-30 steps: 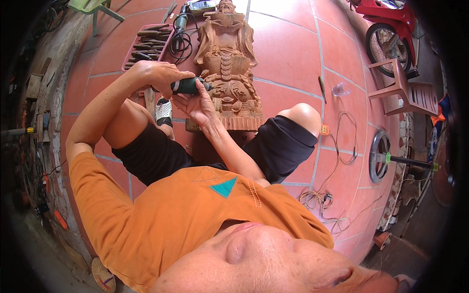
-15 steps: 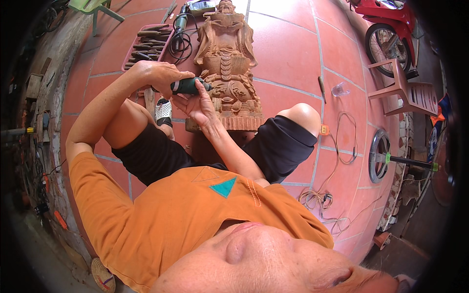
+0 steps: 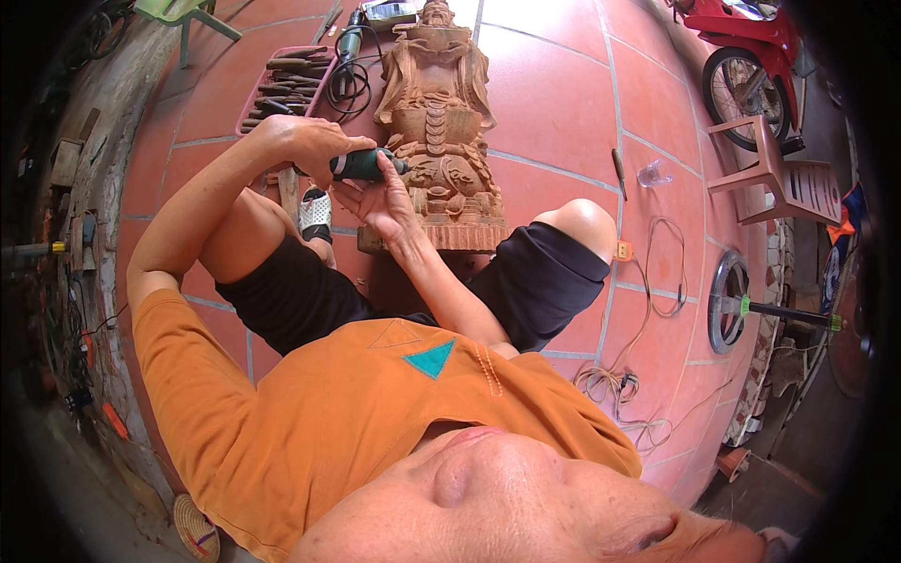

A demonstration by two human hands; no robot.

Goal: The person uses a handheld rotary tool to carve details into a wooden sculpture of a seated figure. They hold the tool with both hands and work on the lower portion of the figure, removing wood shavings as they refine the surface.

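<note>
A dark green rotary tool (image 3: pixel 358 166) lies almost level, its nose pointing right against the lower part of a carved wooden statue (image 3: pixel 435 127). My left hand (image 3: pixel 317 145) is closed round its rear end. Underneath the front of the tool, my right hand (image 3: pixel 387 208) grips it between thumb and fingers close to the carving. The statue is a robed, bearded figure on a thick base, lying on its back with its head away from me. The tool's bit is too small to make out.
Beyond my left hand sits a pink tray (image 3: pixel 330 58) of chisels, beside a corded green power tool (image 3: pixel 350 42). To the right are a single chisel (image 3: pixel 618 173), a clear cup (image 3: pixel 654 173), a coiled cord (image 3: pixel 610 383), a plastic chair (image 3: pixel 798 178) and a red motorbike (image 3: pixel 751 56).
Barely anything differs. The view has shifted very slightly, and both hands stay on the rotary tool at the same part of the statue.
</note>
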